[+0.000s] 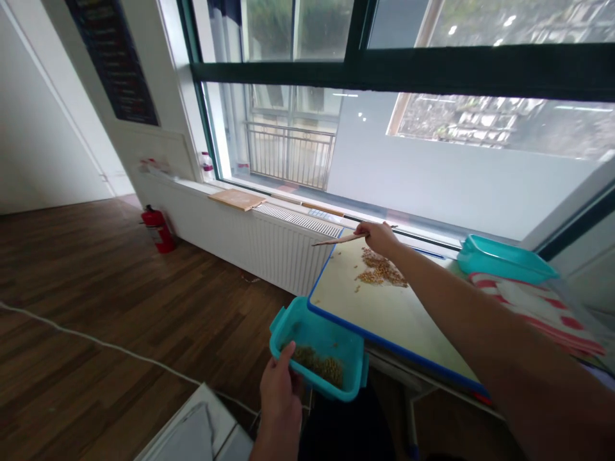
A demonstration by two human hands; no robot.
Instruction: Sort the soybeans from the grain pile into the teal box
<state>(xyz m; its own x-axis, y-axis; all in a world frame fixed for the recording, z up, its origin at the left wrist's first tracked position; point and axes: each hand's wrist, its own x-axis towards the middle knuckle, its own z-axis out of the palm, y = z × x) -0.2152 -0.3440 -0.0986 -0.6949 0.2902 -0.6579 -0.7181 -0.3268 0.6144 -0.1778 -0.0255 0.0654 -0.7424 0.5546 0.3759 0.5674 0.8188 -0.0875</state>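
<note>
My left hand (282, 387) grips the near rim of a teal plastic basin (353, 349), thumb over the edge. Small greenish-brown grains or beans (319, 366) lie in its bottom. The basin is held just below the near left edge of a pale tabletop with a blue rim (384, 314). Over the tabletop's far side, my right hand (379, 238) is closed on a thin, flat, light-brown strip (340, 240), seen nearly edge-on; its kind cannot be made out. Below and beside that hand, a pile of brown and yellowish beans (382, 269) is spread on the tabletop, with several strays around it.
Another teal basin (507, 259) and a red-and-white patterned cloth or bag (533, 307) sit at the table's right. A radiator (288, 246) runs under the window, with a wooden board (237, 199) on its ledge. A fire extinguisher (157, 229) and a white cable (120, 349) are on the floor.
</note>
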